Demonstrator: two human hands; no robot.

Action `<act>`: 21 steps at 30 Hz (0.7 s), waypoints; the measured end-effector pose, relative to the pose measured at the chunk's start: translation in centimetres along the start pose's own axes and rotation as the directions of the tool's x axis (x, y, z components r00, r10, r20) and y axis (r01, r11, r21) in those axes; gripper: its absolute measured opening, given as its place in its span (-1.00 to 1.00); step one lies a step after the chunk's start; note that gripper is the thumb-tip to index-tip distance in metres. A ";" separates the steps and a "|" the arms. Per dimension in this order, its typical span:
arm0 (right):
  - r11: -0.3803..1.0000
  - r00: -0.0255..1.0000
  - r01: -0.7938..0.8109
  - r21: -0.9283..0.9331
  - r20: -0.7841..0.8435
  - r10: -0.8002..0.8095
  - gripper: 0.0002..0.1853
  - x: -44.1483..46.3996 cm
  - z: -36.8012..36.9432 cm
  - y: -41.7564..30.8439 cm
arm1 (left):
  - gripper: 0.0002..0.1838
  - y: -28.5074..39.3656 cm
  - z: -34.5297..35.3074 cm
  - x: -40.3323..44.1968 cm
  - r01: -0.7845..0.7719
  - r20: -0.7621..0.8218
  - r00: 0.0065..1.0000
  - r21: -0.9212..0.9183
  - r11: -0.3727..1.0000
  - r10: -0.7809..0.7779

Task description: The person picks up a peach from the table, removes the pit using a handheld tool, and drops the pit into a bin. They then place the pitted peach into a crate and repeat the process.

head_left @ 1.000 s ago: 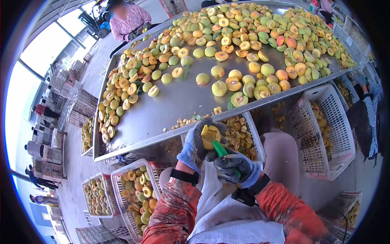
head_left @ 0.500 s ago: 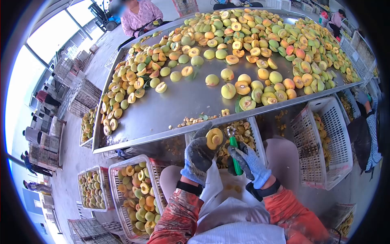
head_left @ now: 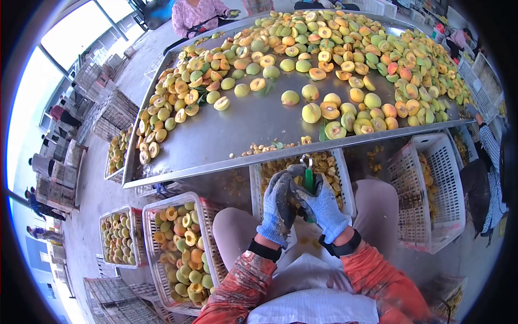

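Observation:
My two gloved hands meet in front of my lap, above a white crate of fruit scraps. My right hand is wrapped round a green-handled tool, whose metal loop points up toward the table. Pressed against it is my left hand, its fingers curled; whatever they hold is hidden. Beyond the hands, halved and whole yellow-green fruit lies on the metal table. Small pits line its near edge.
Crates of fruit stand at the lower left and far left. Another crate is at the right. A person in a pink top sits across the table; a co-worker's checked sleeve shows at the right edge.
The fruit half seen in my left hand is no longer visible. My hands have come together, and the tool now stands upright between them. The camera view has shifted slightly.

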State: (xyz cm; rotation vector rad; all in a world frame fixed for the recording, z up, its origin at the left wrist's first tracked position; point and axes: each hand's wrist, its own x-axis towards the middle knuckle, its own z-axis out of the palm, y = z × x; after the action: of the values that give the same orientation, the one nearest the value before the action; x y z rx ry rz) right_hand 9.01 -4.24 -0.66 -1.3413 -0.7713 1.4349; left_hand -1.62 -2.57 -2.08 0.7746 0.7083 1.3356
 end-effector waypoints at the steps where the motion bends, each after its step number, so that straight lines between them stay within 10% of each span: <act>1: 1.000 1.000 -0.004 -0.001 0.006 0.004 -0.57 0.0 0.0 -0.1 | -0.73 0.6 0.1 -0.1 0.037 0.016 0.999 -0.004 0.999 -0.037; 6: 0.970 0.962 0.242 -0.015 0.135 -0.238 -0.60 1.4 -0.8 2.2 | -0.75 -1.2 -2.0 0.2 0.124 0.076 0.990 -0.058 0.991 -0.119; 9: 0.958 0.973 0.209 -0.197 0.136 -0.185 -0.65 0.6 -0.9 1.7 | -0.70 -1.3 -1.9 0.1 -0.116 0.102 0.991 0.290 0.950 0.090; 11: 0.963 0.980 0.168 -0.211 0.140 -0.140 -0.68 0.5 -1.4 1.9 | -0.65 0.3 -0.9 0.4 0.285 0.034 0.958 -0.090 0.954 -0.283; 14: 0.999 0.978 0.034 0.003 0.205 -0.034 -0.71 -0.3 -2.2 0.8 | -0.61 1.6 -2.0 0.6 0.337 0.059 0.930 0.263 0.904 -0.364; 19: 0.820 0.958 -0.174 0.545 0.287 0.013 -0.70 -1.0 -5.0 -1.8 | -0.65 1.4 -4.7 0.3 0.256 0.075 0.967 -0.298 0.920 -0.245; 21: 0.984 0.992 -0.074 0.165 0.110 0.056 -0.72 0.0 -5.6 -1.9 | -0.66 1.9 -4.4 0.9 0.237 -0.025 0.967 -0.274 0.932 -0.253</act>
State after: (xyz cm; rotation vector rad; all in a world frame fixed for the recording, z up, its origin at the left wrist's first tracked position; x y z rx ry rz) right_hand 14.88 -4.66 0.01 -1.1787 -0.6620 1.5959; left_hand -6.19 -1.19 -3.05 0.4139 0.6317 1.1981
